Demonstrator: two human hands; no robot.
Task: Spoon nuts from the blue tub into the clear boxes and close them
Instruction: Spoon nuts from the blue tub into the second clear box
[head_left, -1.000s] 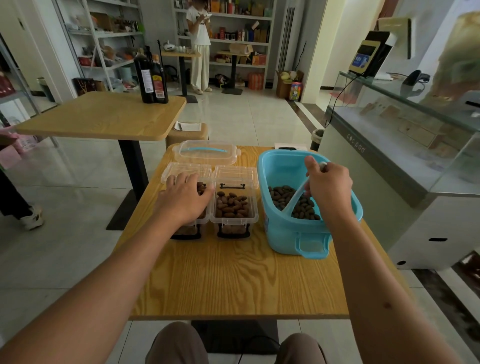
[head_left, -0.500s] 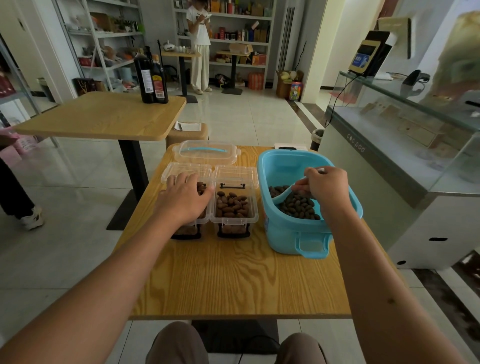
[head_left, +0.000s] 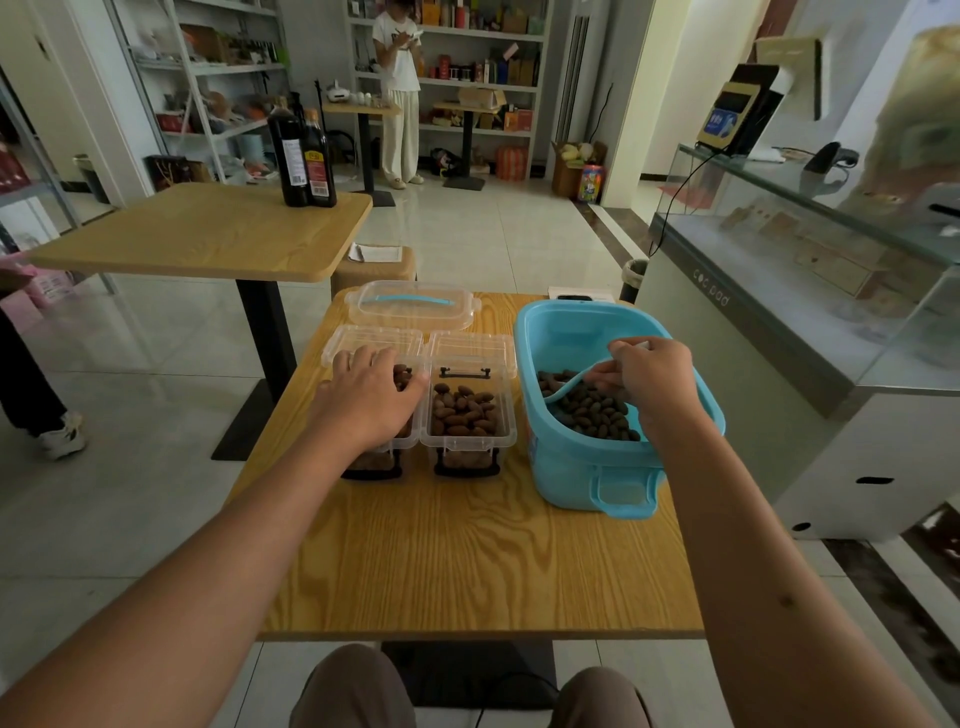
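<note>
The person is sitting at a wooden table, both forearms reaching forward over it. The left hand is resting palm down over the left box, fingers spread and relaxed across its open top, grasping nothing; nuts are showing past the fingertips. Just beside it, touching on its right, the right box is standing open and nearly full of brown nuts, its hinged lid lying folded back behind it, a black latch showing at its front. The tub is sitting at the right side of the table, near the boxes but apart from them, with a layer of dark nuts covering its bottom. The right hand is hanging inside the tub above the nuts, fingers curled around the handle of a pale blue spoon; the bowl of the spoon is pointing left and appears to be lying on the nuts, though whether it is loaded cannot be told. A clear cover with a blue handle is lying flat behind the boxes at the far edge of the table. Beyond, a second table is carrying two dark bottles, and another person is standing before shelving. A glass counter is running along the right.
</note>
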